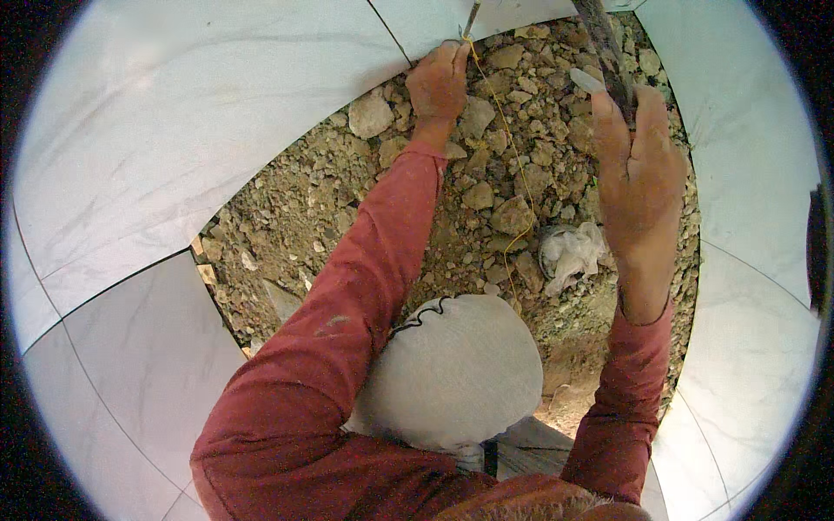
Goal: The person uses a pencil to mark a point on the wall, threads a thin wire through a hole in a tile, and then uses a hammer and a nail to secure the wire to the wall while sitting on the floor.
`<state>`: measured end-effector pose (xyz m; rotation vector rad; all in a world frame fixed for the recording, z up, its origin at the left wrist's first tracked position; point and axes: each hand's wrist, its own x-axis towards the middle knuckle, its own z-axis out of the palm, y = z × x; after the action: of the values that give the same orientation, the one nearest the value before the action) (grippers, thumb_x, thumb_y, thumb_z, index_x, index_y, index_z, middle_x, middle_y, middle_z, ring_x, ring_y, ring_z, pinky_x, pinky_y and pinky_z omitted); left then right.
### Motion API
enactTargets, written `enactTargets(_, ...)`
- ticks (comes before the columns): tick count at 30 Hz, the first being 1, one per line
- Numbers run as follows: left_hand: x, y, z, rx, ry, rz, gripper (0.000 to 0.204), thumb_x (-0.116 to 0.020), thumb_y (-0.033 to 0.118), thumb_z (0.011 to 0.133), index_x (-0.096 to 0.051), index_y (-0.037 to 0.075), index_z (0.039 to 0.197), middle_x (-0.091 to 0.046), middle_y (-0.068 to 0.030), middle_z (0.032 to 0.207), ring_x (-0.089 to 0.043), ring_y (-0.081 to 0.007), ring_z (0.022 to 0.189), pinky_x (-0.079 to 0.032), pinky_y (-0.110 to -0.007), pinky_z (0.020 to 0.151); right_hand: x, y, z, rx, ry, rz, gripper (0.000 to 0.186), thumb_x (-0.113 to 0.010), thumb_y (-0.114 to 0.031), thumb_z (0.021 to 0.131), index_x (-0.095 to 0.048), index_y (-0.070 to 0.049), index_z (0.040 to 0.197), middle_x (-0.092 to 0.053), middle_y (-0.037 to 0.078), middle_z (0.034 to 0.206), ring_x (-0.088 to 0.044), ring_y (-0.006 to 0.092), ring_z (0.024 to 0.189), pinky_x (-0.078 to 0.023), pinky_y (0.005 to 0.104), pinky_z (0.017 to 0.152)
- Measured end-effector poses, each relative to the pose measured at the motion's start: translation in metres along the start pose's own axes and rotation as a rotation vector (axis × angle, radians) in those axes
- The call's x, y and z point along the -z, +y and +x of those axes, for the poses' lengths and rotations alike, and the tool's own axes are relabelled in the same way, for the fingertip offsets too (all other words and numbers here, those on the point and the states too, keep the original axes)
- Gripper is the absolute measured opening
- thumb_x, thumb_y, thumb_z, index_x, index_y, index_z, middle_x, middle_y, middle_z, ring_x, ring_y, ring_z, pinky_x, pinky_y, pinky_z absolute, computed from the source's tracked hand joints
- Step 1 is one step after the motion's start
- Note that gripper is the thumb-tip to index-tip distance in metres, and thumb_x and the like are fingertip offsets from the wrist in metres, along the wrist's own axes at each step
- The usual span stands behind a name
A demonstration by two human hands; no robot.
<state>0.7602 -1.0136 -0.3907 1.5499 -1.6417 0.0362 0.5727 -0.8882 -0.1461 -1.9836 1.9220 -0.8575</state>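
Observation:
My left hand (pixel 441 82) reaches to the far edge of the rubble bed, where it meets the white tile. Its fingers are closed around the lower part of a thin metal pin (pixel 472 17) that points upward. A yellow string (pixel 519 161) is caught at the pin and runs loosely back across the stones toward my knee. On the right, my right hand (pixel 643 165) is raised and wrapped round a dark, worn bar (pixel 604 52), whose far end leaves the picture. A pale, flat shard (pixel 586 81) shows beside this hand's fingertips.
Broken stones and soil (pixel 486 195) fill the gap between pale marbled tiles (pixel 217 69). A crumpled clear plastic bag (pixel 573 253) lies on the rubble between my arms. My grey-clad knee (pixel 456 373) rises in the lower middle. More tiles (pixel 747 286) line the right side.

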Motion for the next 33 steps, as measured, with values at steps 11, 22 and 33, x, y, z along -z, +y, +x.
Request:
enactTargets(11,-0.003,-0.006,0.002,0.012,-0.001,-0.023,0.029,-0.062,0.037,0.100,-0.071,0.010,0.093,-0.072,-0.0132,0.084,-0.070,-0.0352,0.074,-0.054,-0.045,0.068,-0.005,-0.001,0.006,-0.007,-0.100,-0.077,0.030,-0.057,-0.034,0.103,-0.051,-0.004,0.102,-0.064,0.025,0.079,-0.065,0.0493,0.078,-0.050,0.0574,0.065)
enactTargets(22,-0.006,-0.003,-0.002,0.031,-0.018,-0.047,0.017,-0.070,0.028,0.095,-0.066,0.012,0.092,-0.069,-0.0095,0.082,-0.068,-0.0322,0.073,-0.052,-0.043,0.061,-0.009,-0.002,0.004,-0.014,-0.108,-0.053,0.030,-0.057,-0.033,0.104,-0.051,-0.003,0.106,-0.065,0.027,0.082,-0.064,0.0494,0.076,-0.049,0.0558,0.062)
enactTargets(33,-0.003,-0.004,-0.002,0.046,-0.060,0.032,0.017,-0.070,0.030,0.096,-0.066,0.013,0.093,-0.070,-0.0099,0.082,-0.069,-0.0314,0.074,-0.053,-0.044,0.060,-0.012,-0.002,-0.003,-0.083,0.034,0.107,0.026,-0.062,-0.028,0.101,-0.056,-0.004,0.109,-0.063,0.027,0.080,-0.063,0.0502,0.075,-0.047,0.0525,0.059)
